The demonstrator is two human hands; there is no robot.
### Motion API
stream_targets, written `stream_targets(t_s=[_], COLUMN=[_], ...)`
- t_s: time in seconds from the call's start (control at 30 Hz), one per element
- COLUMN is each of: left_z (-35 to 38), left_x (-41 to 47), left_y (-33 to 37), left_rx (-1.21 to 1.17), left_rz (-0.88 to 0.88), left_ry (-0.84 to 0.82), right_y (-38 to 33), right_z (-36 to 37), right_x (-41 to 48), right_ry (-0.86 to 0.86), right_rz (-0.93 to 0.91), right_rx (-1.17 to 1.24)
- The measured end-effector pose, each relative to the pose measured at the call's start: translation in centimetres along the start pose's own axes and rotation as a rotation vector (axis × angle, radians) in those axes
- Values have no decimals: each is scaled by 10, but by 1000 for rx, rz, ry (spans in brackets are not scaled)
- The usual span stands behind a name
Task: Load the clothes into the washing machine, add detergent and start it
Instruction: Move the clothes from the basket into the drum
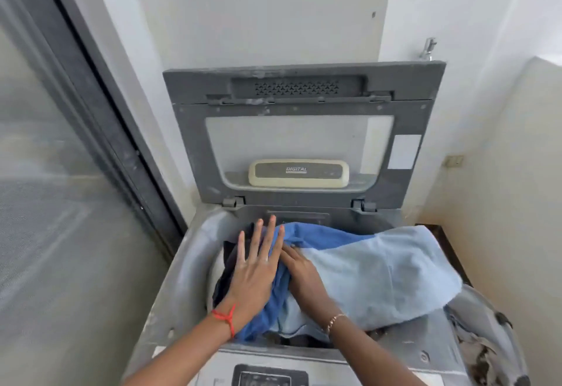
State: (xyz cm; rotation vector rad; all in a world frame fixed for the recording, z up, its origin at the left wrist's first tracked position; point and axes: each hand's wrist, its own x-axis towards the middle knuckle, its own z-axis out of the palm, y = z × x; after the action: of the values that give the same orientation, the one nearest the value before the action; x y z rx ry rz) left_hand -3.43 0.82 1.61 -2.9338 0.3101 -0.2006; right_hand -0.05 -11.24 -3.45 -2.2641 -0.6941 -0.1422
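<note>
A grey top-loading washing machine stands below me with its lid raised upright against the wall. A pile of clothes fills its opening: a light blue garment draped over the right rim, a darker blue cloth behind it, and a dark piece at the left. My left hand lies flat with fingers spread on the dark and blue cloth. My right hand presses palm-down into the blue fabric beside it. No detergent is in view.
The machine's control panel is at the bottom edge. A glass sliding door with a dark frame runs along the left. White walls close in behind and on the right, with a tap above the lid.
</note>
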Motion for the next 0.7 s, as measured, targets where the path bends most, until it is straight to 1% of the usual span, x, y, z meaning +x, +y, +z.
stream_targets(t_s=[0.07,0.13,0.17,0.2,0.23,0.27,0.3,0.37,0.43,0.47,0.53,0.57,0.63,0.7], left_z=[29,45,48,54,58,62,62,56,39,27,1,-12,-33,-43], left_x=[-3,-8,-9,-10,-9,-6,-3,7,23,32,51,61,82,104], left_y=[-5,-6,-5,-4,-3,-1,4,20,48,65,108,131,182,235], left_rx=[-13,-27,0,13,-3,-25,-50,-133,-205,-231,-280,-327,-402,-400], left_rz=[32,41,59,79,87,95,92,109,164,196,264,293,350,415], left_ry=[-91,-164,-172,-224,-243,-226,-184,-169,-169,-114,22,69,109,91], right_y=[10,22,28,31,34,35,37,38,41,44,56,63,83,115], right_z=[23,37,39,38,35,30,23,1,-30,-47,-86,-108,-154,-192], right_x=[2,-1,-3,-4,-5,-6,-7,-9,-14,-19,-35,-46,-75,-110], right_ry=[-136,-301,-387,-452,-489,-503,-507,-484,-398,-318,-100,21,214,314], right_rz=[105,195,245,293,330,355,375,424,454,435,378,392,521,679], right_rx=[-86,-297,-395,-444,-448,-427,-412,-384,-330,-316,-361,-379,-408,-445])
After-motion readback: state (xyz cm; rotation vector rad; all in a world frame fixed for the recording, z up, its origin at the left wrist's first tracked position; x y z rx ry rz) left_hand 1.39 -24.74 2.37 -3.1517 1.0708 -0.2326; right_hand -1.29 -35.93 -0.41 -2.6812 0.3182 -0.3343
